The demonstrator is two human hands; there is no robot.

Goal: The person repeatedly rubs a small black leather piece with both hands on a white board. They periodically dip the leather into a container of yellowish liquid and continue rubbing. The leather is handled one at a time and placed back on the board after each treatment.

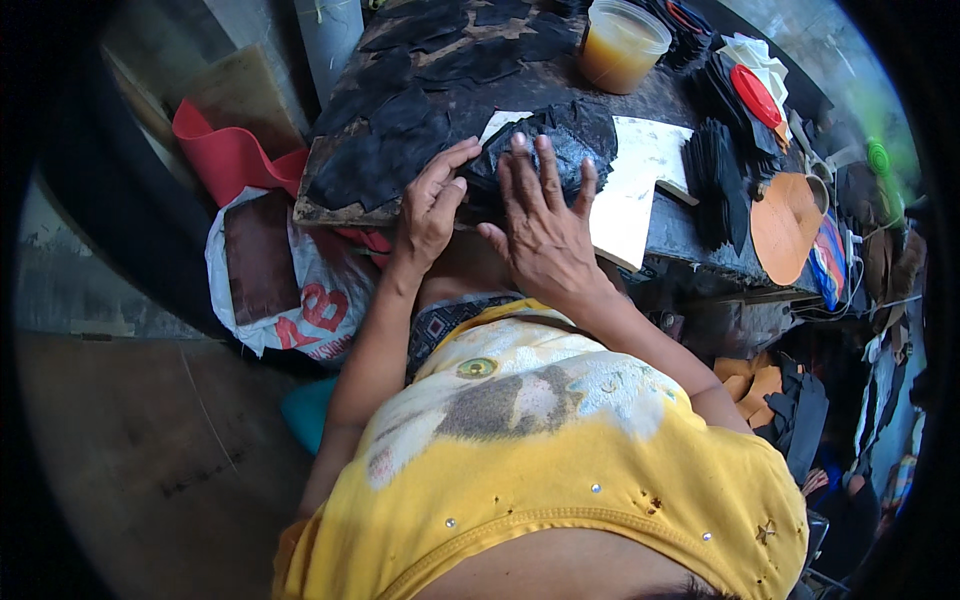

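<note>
Two hands press on one black piece of material (560, 140) just above the middle of the frame. The right hand (545, 225) lies flat on it, palm down, with all fingers spread wide and straight, gripping nothing. The left hand (432, 205) sits just beside it to the left, fingers loosely curled, with the fingertips touching the left edge of the same black piece; whether it pinches that edge cannot be told.

Under the black piece lies a white sheet (640, 175), which sticks out to the right. Both rest on a dark, worn workbench (690, 235) filling the upper middle of the frame. More black cut pieces (400, 120) cover the bench's upper left part, too overlapped to count. One clear plastic tub of amber liquid (620, 45) stands at the top centre. Right of it sit one red lid (755, 95) and a stack of black pieces (715, 170), with one tan leather piece (785, 225) hanging at the bench's right edge.

At the left, below the bench, one white sack (270, 290) sits beside one red sheet (225, 155). Bare brown floor (140, 440) fills the lower left.
</note>
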